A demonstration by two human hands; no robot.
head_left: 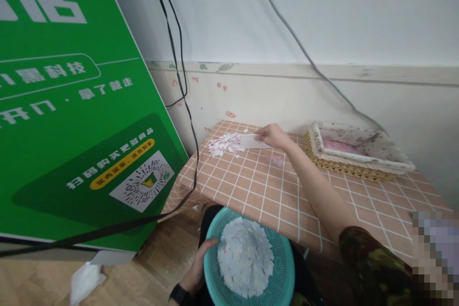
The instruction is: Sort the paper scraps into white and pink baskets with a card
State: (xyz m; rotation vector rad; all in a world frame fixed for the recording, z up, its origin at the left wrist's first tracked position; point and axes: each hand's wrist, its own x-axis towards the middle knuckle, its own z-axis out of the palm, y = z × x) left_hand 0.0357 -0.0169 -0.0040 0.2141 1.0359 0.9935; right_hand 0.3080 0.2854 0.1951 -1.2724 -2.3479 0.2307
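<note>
My right hand (pixel 273 136) reaches across the table and grips a flat white card (pixel 251 141) between thumb and fingers. The card's far edge meets a loose pile of torn white and pinkish paper scraps (pixel 224 144) on the checked tablecloth (pixel 247 184). Below the table edge, a teal plastic basket (pixel 285 267) rests at my lap. It holds a heaped mound of pale paper scraps (pixel 245 258). My left hand (pixel 201 263) is closed on the basket's left rim, thumb over the edge.
A cloth-lined wicker basket (pixel 358 167) with something pink inside stands at the table's right, by the wall. A large green sign (pixel 71 105) fills the left. A black strap (pixel 193 153) hangs down past the table's left corner. White plastic (pixel 86 281) lies on the floor.
</note>
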